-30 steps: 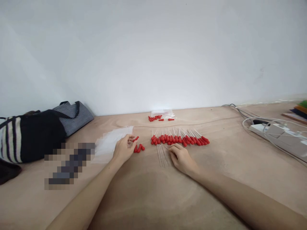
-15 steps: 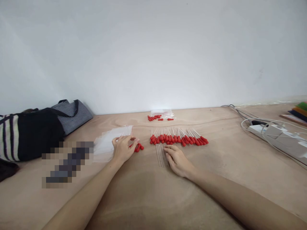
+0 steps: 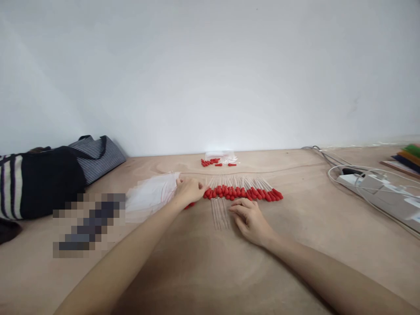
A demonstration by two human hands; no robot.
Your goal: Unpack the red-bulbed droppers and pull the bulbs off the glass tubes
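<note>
My left hand (image 3: pixel 190 191) is at the left end of a row of glass droppers with red rubber bulbs (image 3: pixel 243 191). Its thumb and fingertips are drawn together beside the end bulb; what they pinch, if anything, is hidden. Under this hand lie a few loose red bulbs (image 3: pixel 189 205), mostly covered. My right hand (image 3: pixel 251 221) rests on the table just below the row, fingers loosely bent and apart, holding nothing. Several bare clear glass tubes (image 3: pixel 219 214) lie side by side to the left of its fingertips.
Clear plastic zip bags (image 3: pixel 147 192) are spread left of my left hand. Farther back lie more red bulbs (image 3: pixel 210 162) and another clear bag (image 3: pixel 220 155). Dark bags (image 3: pixel 52 183) stand at the left; a white power strip (image 3: pixel 377 188) with cables is at the right.
My left hand has moved right and forward, from the loose bulbs to the end of the dropper row. My right hand has shifted slightly right, away from the bare tubes.
</note>
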